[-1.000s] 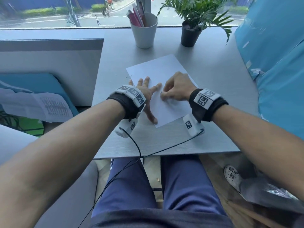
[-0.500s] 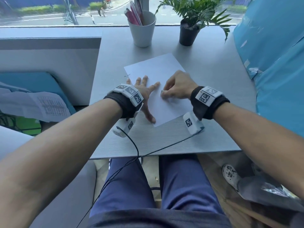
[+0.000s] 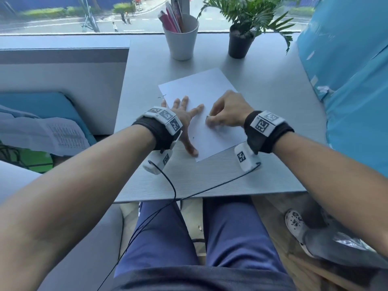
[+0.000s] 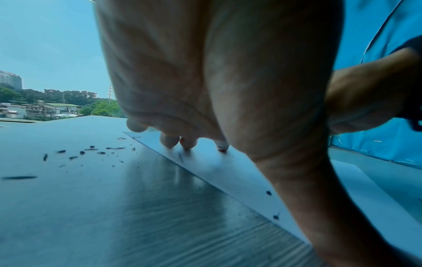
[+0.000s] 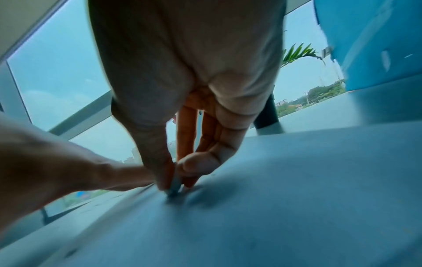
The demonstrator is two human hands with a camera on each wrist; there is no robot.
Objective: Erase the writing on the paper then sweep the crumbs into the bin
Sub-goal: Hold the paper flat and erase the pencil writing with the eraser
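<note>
A white sheet of paper (image 3: 201, 91) lies tilted on the grey table (image 3: 262, 91). My left hand (image 3: 184, 114) lies flat with spread fingers on the sheet's left edge and presses it down. My right hand (image 3: 224, 114) pinches a small eraser (image 5: 174, 186) between thumb and fingers, its tip against the paper (image 5: 297, 189). Dark eraser crumbs (image 4: 91, 151) lie scattered on the table left of the sheet, and two crumbs (image 4: 271, 204) sit on the paper near my left thumb. No bin is in view.
A white cup with pens (image 3: 181, 36) and a potted plant in a black pot (image 3: 241, 38) stand at the table's far edge by the window. Blue plastic sheeting (image 3: 352, 80) rises on the right. A shoe (image 3: 294, 223) rests on the floor.
My right hand with the eraser has shifted slightly over the paper. The left hand stays pressed on the sheet.
</note>
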